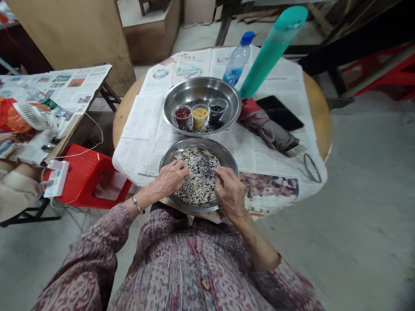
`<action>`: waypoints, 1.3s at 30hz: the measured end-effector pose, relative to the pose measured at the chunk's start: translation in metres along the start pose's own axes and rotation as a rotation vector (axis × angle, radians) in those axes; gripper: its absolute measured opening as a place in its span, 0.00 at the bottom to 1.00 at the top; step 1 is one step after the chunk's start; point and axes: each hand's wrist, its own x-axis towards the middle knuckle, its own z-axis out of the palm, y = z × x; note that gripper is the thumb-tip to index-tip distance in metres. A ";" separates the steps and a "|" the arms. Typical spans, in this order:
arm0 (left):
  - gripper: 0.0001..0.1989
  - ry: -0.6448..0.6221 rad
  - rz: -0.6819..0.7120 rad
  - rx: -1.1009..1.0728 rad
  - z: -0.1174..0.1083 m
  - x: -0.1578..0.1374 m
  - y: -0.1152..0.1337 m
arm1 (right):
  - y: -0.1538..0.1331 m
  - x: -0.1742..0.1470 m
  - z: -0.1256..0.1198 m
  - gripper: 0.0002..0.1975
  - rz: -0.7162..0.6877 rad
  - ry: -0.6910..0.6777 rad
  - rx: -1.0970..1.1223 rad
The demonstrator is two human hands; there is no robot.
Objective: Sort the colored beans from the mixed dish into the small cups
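Note:
A steel basin [230, 153] at the table's near edge holds a spread of white grains mixed with dark, red and yellow beans [197, 181]. Over its left side my left hand [173, 176] is closed, fingertips curled down at the grains. My right hand [229, 189] is over the right side, thumb and forefinger pinched together. Whatever either pinch holds is too small to make out. Just beyond, a second steel basin [201, 82] contains a clear cup of dark red beans [183, 113], a cup of yellow grains [200, 114] and a cup of black beans [216, 109].
Behind the far basin stand a water bottle [238, 58] and a tall green container [274, 52]. A folded umbrella [267, 127], a dark tablet-like object [279, 113] and a black ring [312, 168] lie right on newspaper [139, 134]. Left are a red stool [86, 172] and another person's leg.

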 end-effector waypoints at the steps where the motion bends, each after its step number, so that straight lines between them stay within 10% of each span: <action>1: 0.05 0.008 -0.029 -0.014 0.000 -0.005 0.000 | 0.000 0.000 0.000 0.16 -0.006 -0.004 0.005; 6: 0.18 -0.066 0.065 -0.130 0.003 -0.010 0.020 | -0.002 0.000 -0.001 0.15 -0.023 0.047 0.061; 12: 0.09 -0.082 0.183 -0.123 0.019 0.022 0.037 | -0.005 0.002 -0.001 0.14 0.021 0.100 0.072; 18: 0.13 0.167 -0.041 -0.043 0.008 0.049 0.017 | -0.004 0.001 -0.002 0.16 0.021 0.108 0.069; 23: 0.24 0.106 -0.192 -0.066 0.005 0.046 0.006 | -0.005 0.001 -0.003 0.17 0.036 0.079 0.084; 31: 0.09 -0.015 0.080 -0.297 0.015 0.024 0.032 | -0.003 0.001 -0.001 0.17 0.013 0.114 0.050; 39: 0.12 0.008 0.297 -0.067 0.021 0.031 0.035 | -0.003 -0.001 -0.002 0.18 0.024 0.110 0.065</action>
